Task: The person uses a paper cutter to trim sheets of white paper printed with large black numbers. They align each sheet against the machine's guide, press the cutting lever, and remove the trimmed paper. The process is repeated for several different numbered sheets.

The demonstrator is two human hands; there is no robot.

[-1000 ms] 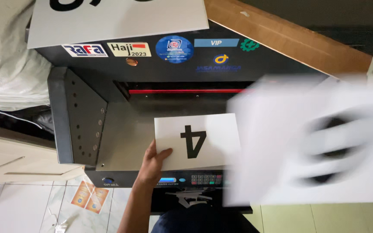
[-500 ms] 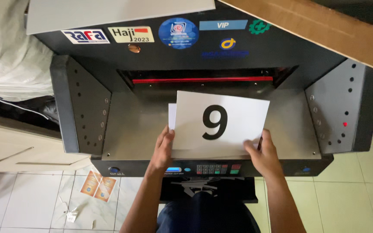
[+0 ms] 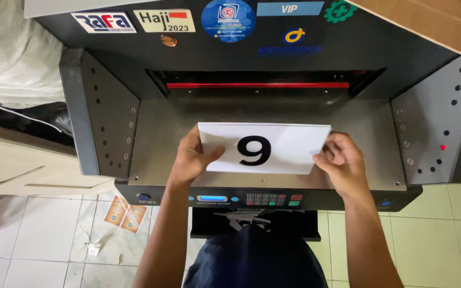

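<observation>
A stack of white paper sheets (image 3: 284, 146) with a large black digit on top rests on the grey metal bed (image 3: 364, 133) of a big dark paper-cutting machine. My left hand (image 3: 190, 157) grips the stack's left edge, thumb on top. The right edge is pinched by my right hand (image 3: 342, 162). The stack lies square to the machine, a little in front of the red bar (image 3: 257, 85) under the blade opening.
Grey side walls (image 3: 108, 114) with rows of holes flank the bed. A control panel (image 3: 270, 199) with a small screen and buttons runs along the front edge. Cardboard (image 3: 433, 21) lies on the machine's top right. White sacks (image 3: 12, 58) sit at left; paper scraps (image 3: 124, 213) lie on the tiled floor.
A loose sheet swung in from the right and was laid on the stack on the bed. Both hands now hold the stack's edges, and it sits flatter than half a second ago.
</observation>
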